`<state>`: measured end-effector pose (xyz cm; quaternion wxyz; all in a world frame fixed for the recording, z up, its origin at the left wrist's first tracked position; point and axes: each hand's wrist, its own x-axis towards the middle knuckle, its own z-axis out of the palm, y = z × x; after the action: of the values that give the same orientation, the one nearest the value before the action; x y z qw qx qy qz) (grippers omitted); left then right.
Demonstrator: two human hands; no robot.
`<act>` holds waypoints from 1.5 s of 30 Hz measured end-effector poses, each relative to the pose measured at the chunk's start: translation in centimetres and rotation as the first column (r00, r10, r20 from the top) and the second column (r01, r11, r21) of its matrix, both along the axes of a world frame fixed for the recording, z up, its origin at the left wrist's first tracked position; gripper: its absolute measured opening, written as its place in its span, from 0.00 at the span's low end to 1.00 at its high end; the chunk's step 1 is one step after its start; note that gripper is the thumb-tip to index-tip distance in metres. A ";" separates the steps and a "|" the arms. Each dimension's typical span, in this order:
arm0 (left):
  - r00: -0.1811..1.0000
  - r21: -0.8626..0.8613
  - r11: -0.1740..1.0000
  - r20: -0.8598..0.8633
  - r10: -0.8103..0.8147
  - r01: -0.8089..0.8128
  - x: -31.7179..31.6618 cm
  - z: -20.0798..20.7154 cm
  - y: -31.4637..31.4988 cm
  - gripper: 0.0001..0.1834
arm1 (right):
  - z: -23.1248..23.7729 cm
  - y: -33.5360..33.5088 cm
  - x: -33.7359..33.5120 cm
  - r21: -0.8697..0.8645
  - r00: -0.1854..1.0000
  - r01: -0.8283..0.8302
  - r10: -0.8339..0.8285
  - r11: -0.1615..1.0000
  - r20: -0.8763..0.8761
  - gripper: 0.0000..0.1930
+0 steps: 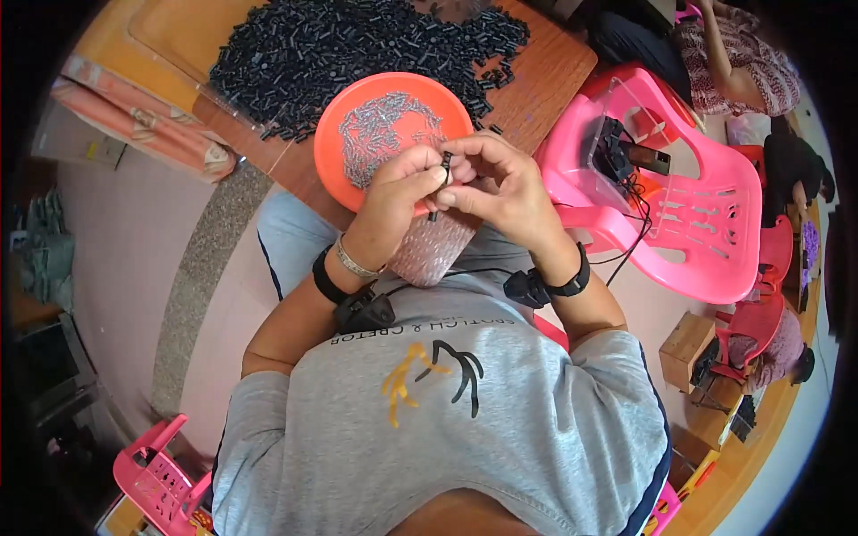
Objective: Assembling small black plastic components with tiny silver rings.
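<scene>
My left hand (393,198) and my right hand (508,183) meet over the near edge of a round orange-red plastic tray (331,147). Between their closed fingertips is a small black rod-like part (446,161), partly covered by the fingers. Whether a smaller piece is also pinched there, I cannot tell. In the tray lie many small silvery metal pins or screws (365,134). Just below my hands, a bundle of clear bubble wrap (431,250) rests at my lap. Beyond the tray, a large heap of short black cylindrical parts (295,58) covers much of the brown table (559,67).
To my right, a pink plastic chair (706,241) holds a dark device with cables (617,152). Another pink chair (156,482) stands lower left. Patterned cloth (143,116) hangs at the table's left side. Several people (737,67) sit along the right, near a wooden box (686,350).
</scene>
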<state>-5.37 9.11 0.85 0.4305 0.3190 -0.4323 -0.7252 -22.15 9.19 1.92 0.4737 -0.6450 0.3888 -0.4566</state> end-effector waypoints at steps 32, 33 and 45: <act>1.000 0.005 1.000 0.007 0.027 -0.027 0.1 -0.9 0.6 0.08 | 0.2 0.2 0.8 -0.359 0.964 0.028 -0.121 0.933 -0.239 0.17; 1.000 0.015 0.999 -0.010 0.030 -0.030 0.0 -0.6 0.6 0.08 | 0.2 0.1 0.8 -0.377 0.964 0.023 -0.121 0.926 -0.238 0.18; 0.999 0.001 0.999 -0.007 0.034 -0.034 0.3 -0.9 0.5 0.07 | 0.1 0.1 0.8 -0.392 0.948 0.022 -0.144 0.920 -0.285 0.23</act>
<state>-5.10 9.65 -0.02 0.4443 0.3241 -0.4252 -0.7189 -21.40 9.31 2.03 0.2517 -0.7711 0.3884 -0.4373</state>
